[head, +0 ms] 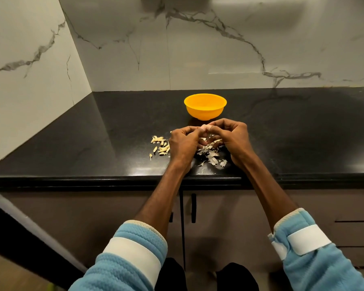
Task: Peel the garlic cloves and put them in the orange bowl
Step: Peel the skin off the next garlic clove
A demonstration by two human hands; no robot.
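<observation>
An orange bowl (205,107) stands upright on the black counter, just beyond my hands. My left hand (184,143) and my right hand (231,139) meet fingertip to fingertip above the counter, and both pinch one pale garlic clove (204,127) between them. Only a small part of that clove shows past the fingers. A cluster of unpeeled cloves (161,147) lies on the counter left of my left hand. Papery garlic skins (211,154) lie scattered under and between my hands. The inside of the bowl looks bare from this angle.
The black counter (93,143) ends at a front edge close under my wrists. Marble walls close it off at the back and left. Cabinet doors with dark handles (193,207) sit below the edge.
</observation>
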